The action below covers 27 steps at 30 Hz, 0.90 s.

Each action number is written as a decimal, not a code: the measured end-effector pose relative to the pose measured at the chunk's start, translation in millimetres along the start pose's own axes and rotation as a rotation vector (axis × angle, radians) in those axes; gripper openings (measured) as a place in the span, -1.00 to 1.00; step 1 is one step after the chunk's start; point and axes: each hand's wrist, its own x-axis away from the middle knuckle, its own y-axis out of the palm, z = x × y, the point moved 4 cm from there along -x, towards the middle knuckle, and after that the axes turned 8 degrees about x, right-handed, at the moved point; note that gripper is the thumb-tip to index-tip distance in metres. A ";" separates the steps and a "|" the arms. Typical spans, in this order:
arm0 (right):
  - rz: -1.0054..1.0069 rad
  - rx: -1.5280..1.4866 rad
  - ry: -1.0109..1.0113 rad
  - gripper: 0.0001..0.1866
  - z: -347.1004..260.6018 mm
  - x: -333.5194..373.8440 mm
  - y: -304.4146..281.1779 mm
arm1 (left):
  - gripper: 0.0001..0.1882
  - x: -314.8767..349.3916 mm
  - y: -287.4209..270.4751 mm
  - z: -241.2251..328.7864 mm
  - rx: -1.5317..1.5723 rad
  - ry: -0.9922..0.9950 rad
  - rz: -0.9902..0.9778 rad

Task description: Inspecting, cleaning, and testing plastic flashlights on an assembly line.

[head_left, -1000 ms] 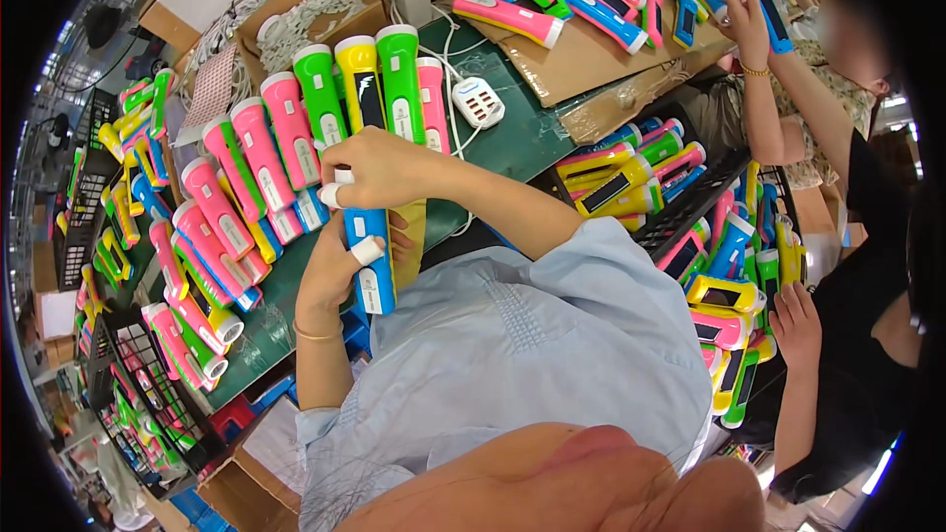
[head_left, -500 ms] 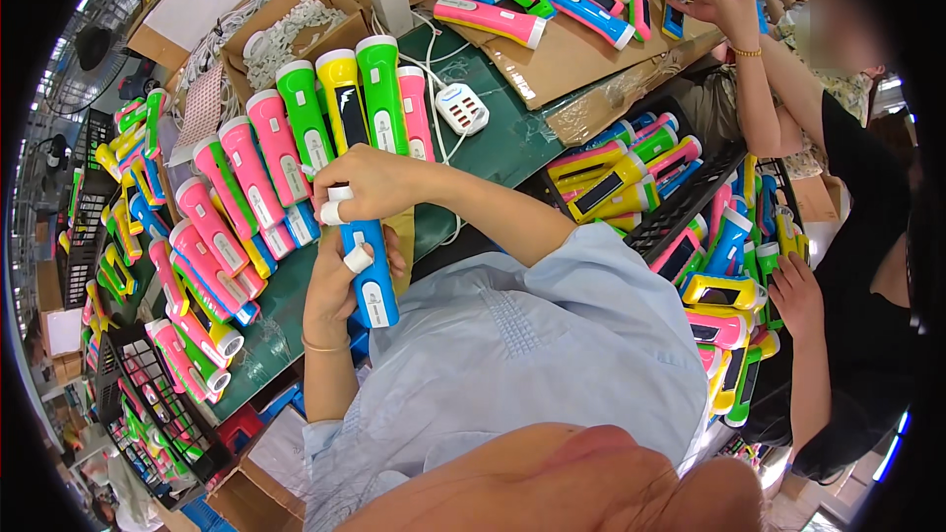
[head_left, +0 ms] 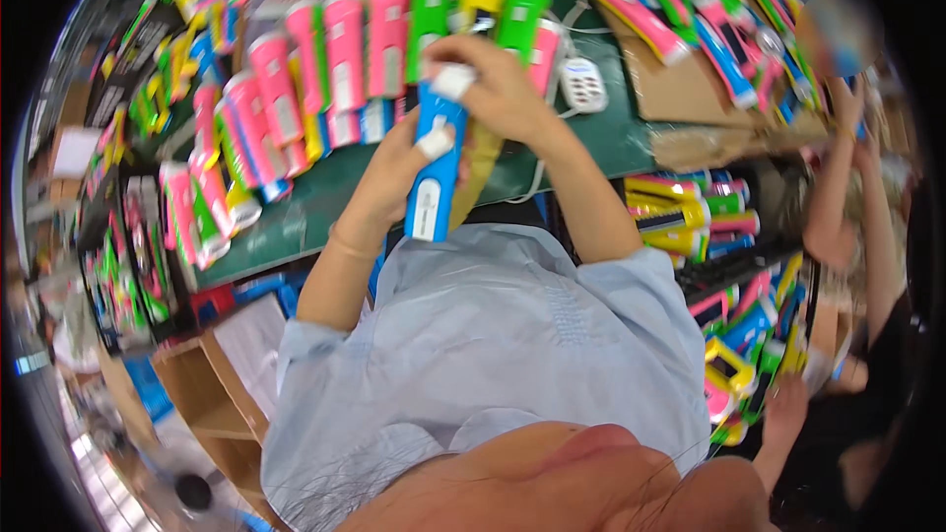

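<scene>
A blue flashlight (head_left: pixel 426 199) with a white label stands tilted in front of my chest, over the near edge of the green table. My left hand (head_left: pixel 396 160) is closed around its middle from the left. My right hand (head_left: pixel 501 89) is closed at the upper end, and its fingers hide the head. White wrapping covers both thumbs where they press on the body. Just beyond my hands is a curved row of pink, green and yellow flashlights, among them a pink one (head_left: pixel 387 30) and a green one (head_left: pixel 431 15). A yellow item (head_left: pixel 480 166) shows partly behind the blue flashlight.
A white power strip (head_left: pixel 582 86) with cables lies on the green table (head_left: pixel 601 143). Loose flashlights lie on cardboard (head_left: pixel 670 89) at the far right. Dark crates of flashlights stand to my right and left. Another person's hand (head_left: pixel 785 412) is near the right crate.
The view has swung, shifting the table and flashlights in the picture. Both my hands still hold the blue flashlight, now more upright. The co-worker's raised arm at the right has come down.
</scene>
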 end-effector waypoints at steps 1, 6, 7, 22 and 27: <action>0.061 -0.084 0.069 -0.72 9.0 1.3 1.5 | -0.60 -0.5 -5.2 2.9 0.202 0.015 0.001; -0.036 -0.417 0.374 -0.72 21.0 14.4 -0.4 | -0.56 -3.7 -31.4 24.3 0.613 0.056 0.107; -0.061 -0.396 0.413 -0.75 19.4 16.9 3.6 | -0.56 -1.7 -34.1 24.0 0.618 0.054 0.087; -0.030 -0.449 0.493 -0.74 19.2 15.4 2.6 | -0.66 -0.7 -41.0 49.8 0.223 0.328 0.046; -0.012 -0.561 0.434 -0.75 12.0 12.5 3.5 | -0.56 -6.0 -47.9 93.9 -0.496 0.710 0.487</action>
